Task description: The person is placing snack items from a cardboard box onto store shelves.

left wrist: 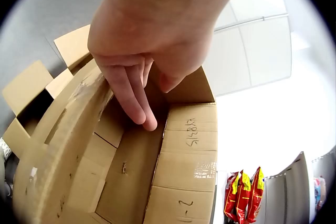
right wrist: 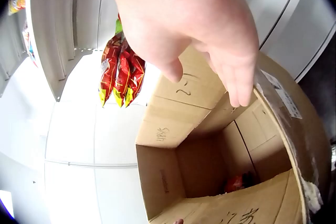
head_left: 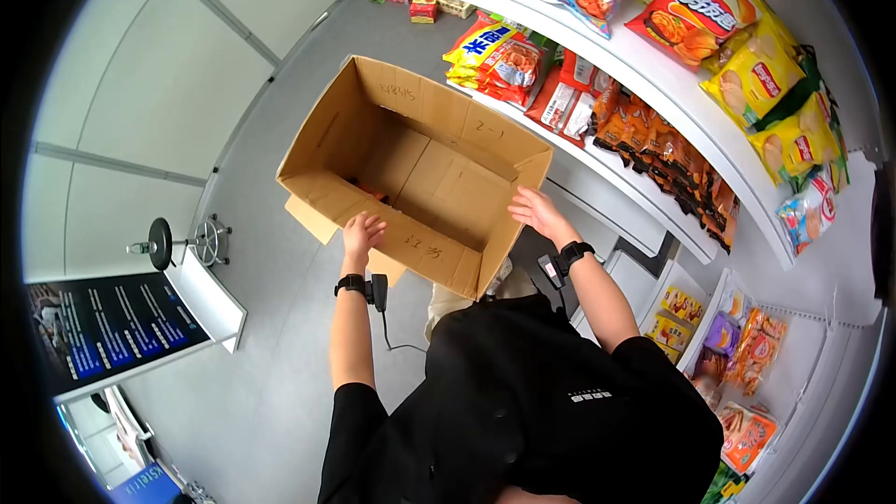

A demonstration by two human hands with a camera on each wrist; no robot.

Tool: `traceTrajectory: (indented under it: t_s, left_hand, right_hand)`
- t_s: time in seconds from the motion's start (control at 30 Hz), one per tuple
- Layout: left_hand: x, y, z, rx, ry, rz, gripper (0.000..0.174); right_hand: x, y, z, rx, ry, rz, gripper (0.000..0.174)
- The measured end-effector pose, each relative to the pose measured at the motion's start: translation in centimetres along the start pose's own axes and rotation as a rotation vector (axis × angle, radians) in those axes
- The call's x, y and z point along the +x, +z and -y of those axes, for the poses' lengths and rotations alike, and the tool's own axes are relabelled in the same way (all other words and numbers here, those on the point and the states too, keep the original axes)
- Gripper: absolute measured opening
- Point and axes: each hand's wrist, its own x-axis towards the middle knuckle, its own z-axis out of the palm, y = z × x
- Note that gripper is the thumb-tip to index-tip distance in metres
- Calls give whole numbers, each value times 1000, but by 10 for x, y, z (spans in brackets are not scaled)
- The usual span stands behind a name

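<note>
A large open cardboard box [head_left: 448, 131] with handwriting on its flaps is in front of me. My left hand [head_left: 362, 235] is at the near flap, its fingers reaching over the edge; in the left wrist view the fingers extend loosely above the box's inside. At the right end is my right hand [head_left: 541, 215], fingers straight and close to the rim, thumb apart, as the right wrist view also shows. Neither hand grips anything. Deep in the box lies a small red package [right wrist: 239, 182], partly hidden by the near flap.
Cardboard flaps [head_left: 313, 219] of another open box show below. White shelves [head_left: 607, 51] with snack bags [head_left: 686, 9] curve along the right. Red noodle-like packs [head_left: 499, 56] sit on the lower shelf. A round stool [head_left: 161, 243] and a display board [head_left: 117, 327] stand at left.
</note>
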Motion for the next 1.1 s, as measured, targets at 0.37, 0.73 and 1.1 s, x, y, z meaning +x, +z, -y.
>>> traceTrajectory:
  t_s: [0.37,0.73,1.1]
  left_hand:
    - [12,-15,-24,-41,19,-45,36]
    - [43,-44,-59,-119,-5,-213,37]
    - [52,-25,-69,-117,-89,-478,37]
  right_hand:
    - [25,23,53,58,288,128,76]
    - [131,108,57,-16,551,70,78]
    - [319,164,-33,-188,834,72,80]
